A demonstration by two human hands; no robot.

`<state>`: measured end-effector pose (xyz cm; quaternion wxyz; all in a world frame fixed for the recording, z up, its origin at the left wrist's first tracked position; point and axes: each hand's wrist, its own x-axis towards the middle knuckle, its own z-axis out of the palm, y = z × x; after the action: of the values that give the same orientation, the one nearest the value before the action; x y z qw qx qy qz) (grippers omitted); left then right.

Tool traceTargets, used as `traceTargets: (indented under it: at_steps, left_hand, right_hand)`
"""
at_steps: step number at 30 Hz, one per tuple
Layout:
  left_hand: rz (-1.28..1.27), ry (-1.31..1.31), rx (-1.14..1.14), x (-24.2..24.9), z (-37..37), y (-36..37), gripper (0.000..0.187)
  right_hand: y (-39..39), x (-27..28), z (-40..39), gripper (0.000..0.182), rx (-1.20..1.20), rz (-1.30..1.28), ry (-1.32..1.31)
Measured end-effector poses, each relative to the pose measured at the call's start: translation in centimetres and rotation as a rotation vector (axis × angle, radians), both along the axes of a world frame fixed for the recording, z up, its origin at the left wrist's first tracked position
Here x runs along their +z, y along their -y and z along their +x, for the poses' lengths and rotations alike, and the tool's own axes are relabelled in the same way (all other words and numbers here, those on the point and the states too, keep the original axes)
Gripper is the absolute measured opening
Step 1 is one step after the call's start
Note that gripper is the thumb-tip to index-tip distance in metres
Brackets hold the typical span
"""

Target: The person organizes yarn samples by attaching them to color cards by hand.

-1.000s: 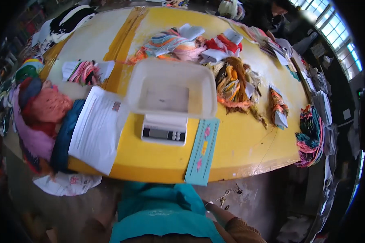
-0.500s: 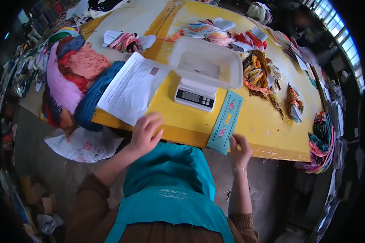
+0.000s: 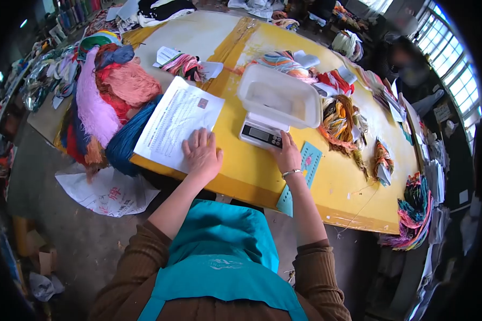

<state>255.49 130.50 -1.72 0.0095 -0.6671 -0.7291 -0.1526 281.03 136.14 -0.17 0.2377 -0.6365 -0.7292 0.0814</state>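
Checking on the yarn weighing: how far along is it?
Set up: scale with its white tray in place, but the tray looks empty. In hand: left hand flat on the printed sheet, right hand at the scale's buttons. Left: yarn skeins beside it, unweighed.

A white printed sheet [image 3: 177, 122] is laid flat on the yellow tabletop [image 3: 241, 171], its near corner pinned under the flat left hand [image 3: 202, 153], while its far edge is overlapped onto the blue yarn. A small white digital scale [image 3: 262, 135] is set just right of it, its dark display faced forward and its buttons touched by the right hand [image 3: 287, 155]. A pale, empty plastic tray [image 3: 279, 97] is carried on top of it.
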Motion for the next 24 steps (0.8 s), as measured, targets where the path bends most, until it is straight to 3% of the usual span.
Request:
traceTargets:
  at_steps: [2,4,5,7,9,10,12,16,17,21,22,23,24]
  left_hand:
    - [0.038,0.012,-0.006,-0.3,0.1,-0.3,0.056]
    - [0.1,0.057,-0.027,-0.3,-0.1,-0.1,0.055]
    - [0.103,0.057,-0.027,0.0,-0.2,0.0,0.055]
    - [0.117,0.138,-0.084,0.4,-0.2,0.1,0.053]
    - [0.114,0.166,-0.123,0.7,-0.1,-0.3,0.05]
    - [0.097,0.183,-0.153,1.0,0.0,-0.5,0.05]
    - [0.078,0.201,-0.153,1.7,0.4,-0.7,0.049]
    - [0.006,0.164,-0.147,2.5,0.4,-1.3,0.051]
    - [0.0,0.184,-0.161,2.6,0.5,-1.3,0.052]
    - [-0.014,0.177,-0.126,2.2,0.2,-1.4,0.055]
    - [-0.011,0.168,-0.139,2.2,0.2,-1.5,0.055]
    - [-0.032,0.182,-0.137,2.3,0.2,-1.6,0.055]
    - [-0.044,0.182,-0.108,2.4,0.2,-1.7,0.055]
  right_hand:
    - [-0.8,0.2,0.8,0.059,0.083,0.075,-0.028]
    - [-0.8,1.1,2.7,0.046,0.022,0.009,-0.138]
    - [-1.7,0.1,4.8,0.035,0.015,0.12,-0.151]
    - [-4.7,-1.6,9.7,0.039,0.001,0.164,-0.049]
    - [-7.5,-0.6,11.7,0.045,-0.079,0.361,0.296]
    - [-9.1,-0.1,12.5,0.05,-0.128,0.178,0.378]
    - [-12.9,0.5,13.5,0.05,-0.112,0.097,0.569]
    - [-19.8,0.1,16.2,0.052,-0.069,-0.106,0.67]
    - [-22.5,-1.8,18.6,0.049,-0.063,-0.1,0.646]
    - [-28.4,0.9,19.4,0.034,0.011,-0.074,0.617]
    - [-29.7,2.5,17.7,0.031,-0.213,-0.153,0.637]
    - [-31.4,3.1,17.5,0.033,-0.041,0.1,0.467]
    - [-33.0,3.9,16.9,0.037,-0.103,0.088,0.344]
